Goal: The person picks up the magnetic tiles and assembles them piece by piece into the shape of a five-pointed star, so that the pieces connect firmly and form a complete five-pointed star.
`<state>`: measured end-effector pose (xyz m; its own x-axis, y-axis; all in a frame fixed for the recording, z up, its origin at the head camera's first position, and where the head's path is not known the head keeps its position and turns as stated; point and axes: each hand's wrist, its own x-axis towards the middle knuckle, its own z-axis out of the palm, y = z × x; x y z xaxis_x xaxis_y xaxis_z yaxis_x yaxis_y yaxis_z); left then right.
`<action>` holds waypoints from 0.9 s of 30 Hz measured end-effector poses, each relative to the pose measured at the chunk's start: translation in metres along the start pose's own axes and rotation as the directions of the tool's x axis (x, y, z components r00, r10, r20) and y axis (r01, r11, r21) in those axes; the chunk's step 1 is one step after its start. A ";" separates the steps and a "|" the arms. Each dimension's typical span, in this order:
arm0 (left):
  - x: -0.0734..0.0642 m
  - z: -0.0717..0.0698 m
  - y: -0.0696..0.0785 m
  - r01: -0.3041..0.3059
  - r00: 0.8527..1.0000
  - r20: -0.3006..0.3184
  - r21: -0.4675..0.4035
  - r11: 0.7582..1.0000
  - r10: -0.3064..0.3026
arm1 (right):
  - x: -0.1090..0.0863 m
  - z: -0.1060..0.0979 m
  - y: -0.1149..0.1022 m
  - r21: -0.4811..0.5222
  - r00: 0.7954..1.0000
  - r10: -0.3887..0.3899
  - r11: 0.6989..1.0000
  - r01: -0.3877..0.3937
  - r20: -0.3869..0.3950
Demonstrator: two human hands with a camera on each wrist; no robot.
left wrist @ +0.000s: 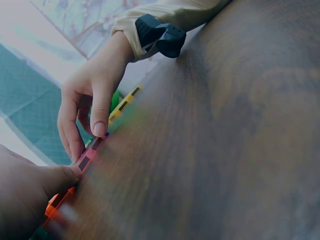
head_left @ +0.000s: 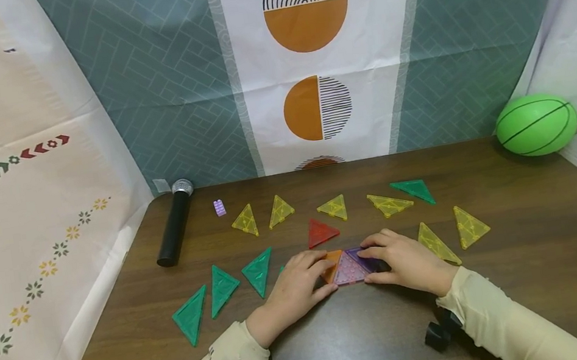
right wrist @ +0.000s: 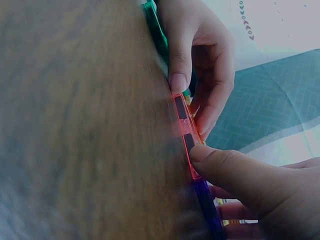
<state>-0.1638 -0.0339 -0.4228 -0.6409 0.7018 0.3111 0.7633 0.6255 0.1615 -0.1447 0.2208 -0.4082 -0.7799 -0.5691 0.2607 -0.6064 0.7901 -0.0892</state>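
In the head view a pink translucent triangle tile (head_left: 348, 269) lies flat on the table between an orange triangle tile (head_left: 332, 256) and a dark purple triangle tile (head_left: 369, 260), edges together in a row. My left hand (head_left: 296, 282) grips the orange tile, its thumb at the pink tile's near left corner. My right hand (head_left: 403, 259) holds the purple tile, fingers on the far edge and thumb on the near side. In the right wrist view the right thumb (right wrist: 225, 165) presses the front edge of the pink tile (right wrist: 185, 125). The hands partly cover the outer tiles.
A red triangle tile (head_left: 321, 232) lies just beyond the hands. Green tiles (head_left: 223, 289) sit on the left, yellow tiles (head_left: 390, 204) along the back and right. A microphone (head_left: 176, 226), a small lilac brick (head_left: 219, 207) and a green ball (head_left: 537, 125) stand near the back edge.
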 end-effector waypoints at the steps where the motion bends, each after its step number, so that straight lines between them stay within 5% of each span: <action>1: 0.000 -0.001 0.000 0.001 1.000 0.001 -0.003 1.000 -0.001 | 0.000 0.000 0.000 -0.001 1.000 -0.002 1.000 0.002 0.001; 8: 0.003 -0.008 -0.001 -0.001 0.999 0.043 -0.037 0.999 0.003 | 0.001 -0.002 -0.001 0.001 1.000 -0.001 1.000 0.001 0.021; 13: 0.011 -0.016 -0.006 -0.001 1.000 0.018 -0.044 0.999 0.002 | 0.002 -0.005 -0.002 0.007 1.000 0.000 1.000 -0.001 0.029; 27: 0.038 -0.019 -0.025 0.092 0.992 0.085 -0.012 0.996 -0.090 | 0.001 -0.006 -0.003 0.013 0.999 0.008 1.000 -0.008 0.033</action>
<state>-0.2061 -0.0292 -0.3976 -0.7118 0.6690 0.2141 0.7023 0.6830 0.2009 -0.1431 0.2192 -0.4018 -0.7892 -0.5702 0.2281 -0.6019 0.7918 -0.1036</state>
